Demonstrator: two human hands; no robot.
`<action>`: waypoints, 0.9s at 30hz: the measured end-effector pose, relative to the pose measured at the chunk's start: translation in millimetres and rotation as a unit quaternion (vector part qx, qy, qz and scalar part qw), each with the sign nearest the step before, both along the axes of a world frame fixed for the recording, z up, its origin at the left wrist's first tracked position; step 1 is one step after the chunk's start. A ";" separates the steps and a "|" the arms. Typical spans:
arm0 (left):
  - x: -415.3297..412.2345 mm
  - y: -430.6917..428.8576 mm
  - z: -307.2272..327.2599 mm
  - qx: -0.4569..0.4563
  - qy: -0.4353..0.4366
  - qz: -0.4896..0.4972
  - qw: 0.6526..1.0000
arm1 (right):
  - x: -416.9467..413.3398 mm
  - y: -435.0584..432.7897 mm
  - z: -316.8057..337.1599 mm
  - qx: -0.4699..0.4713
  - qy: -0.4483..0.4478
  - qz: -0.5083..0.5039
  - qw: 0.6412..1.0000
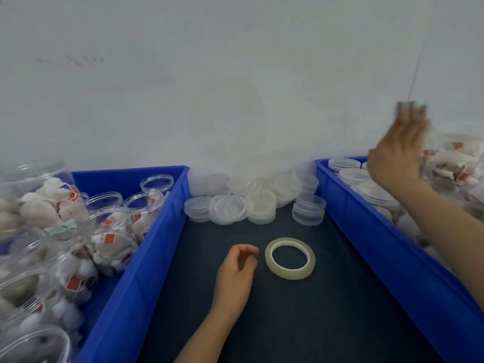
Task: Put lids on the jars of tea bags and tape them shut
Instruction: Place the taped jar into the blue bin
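A roll of clear tape [290, 258] lies flat on the dark mat [301, 323]. Just left of it my left hand [237, 273] rests with loosely curled fingers, holding nothing. A heap of clear plastic lids [251, 199] sits at the far end of the mat by the wall. Open jars of tea bags [112, 231] fill the blue bin on the left [146, 244]. My right hand [400, 150], blurred, is raised with straight fingers above the blue bin on the right [379, 244], which holds lidded jars [353, 176].
A white wall stands right behind the bins and lids. More tea bags [455, 166] are heaped at the far right. A large clear jar [34, 344] shows at the bottom left corner. The mat runs between the two bins toward me.
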State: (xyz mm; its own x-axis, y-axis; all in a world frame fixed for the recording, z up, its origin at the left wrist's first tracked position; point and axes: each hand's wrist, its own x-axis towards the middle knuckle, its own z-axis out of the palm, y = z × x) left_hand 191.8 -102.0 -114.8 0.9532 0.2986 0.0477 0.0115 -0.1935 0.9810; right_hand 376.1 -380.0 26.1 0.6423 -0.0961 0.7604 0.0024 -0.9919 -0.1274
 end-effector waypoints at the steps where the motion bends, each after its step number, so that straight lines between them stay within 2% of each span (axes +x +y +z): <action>1: -1.0 2.0 2.2 0.049 -0.019 0.010 0.999 | -4.3 18.0 0.9 -0.048 0.039 0.053 0.997; 4: -7.1 13.6 13.5 0.242 -0.091 0.069 0.963 | -30.4 77.8 -7.2 -0.155 0.134 0.211 0.956; 7: -16.4 29.8 29.3 0.432 -0.137 0.143 0.880 | -63.8 127.2 -36.9 -0.244 0.167 0.342 0.892; 9: -22.9 39.1 41.6 0.520 -0.125 0.174 0.827 | -87.9 149.6 -65.5 -0.251 0.182 0.413 0.856; 11: -29.6 49.9 52.9 0.581 -0.093 0.194 0.785 | -113.4 166.6 -96.6 -0.182 0.208 0.480 0.833; 13: -36.9 64.1 63.6 0.602 -0.047 0.235 0.762 | -139.2 180.2 -127.2 -0.083 0.228 0.523 0.817; 15: -46.5 78.8 75.1 0.585 0.031 0.285 0.759 | -159.0 189.7 -151.8 -0.008 0.246 0.531 0.811; 17: -54.4 88.4 83.8 0.549 0.141 0.292 0.771 | -165.7 194.8 -166.2 0.011 0.255 0.525 0.812; 20: -55.8 92.3 88.1 0.519 0.263 0.227 0.781 | -162.8 194.1 -171.6 0.004 0.257 0.509 0.822; 23: -53.9 94.0 89.1 0.505 0.275 0.186 0.797 | -161.2 192.3 -173.8 0.004 0.267 0.494 0.827; 27: -52.0 109.0 107.9 0.528 0.254 0.261 0.767 | -157.5 191.7 -176.5 0.010 0.269 0.497 0.825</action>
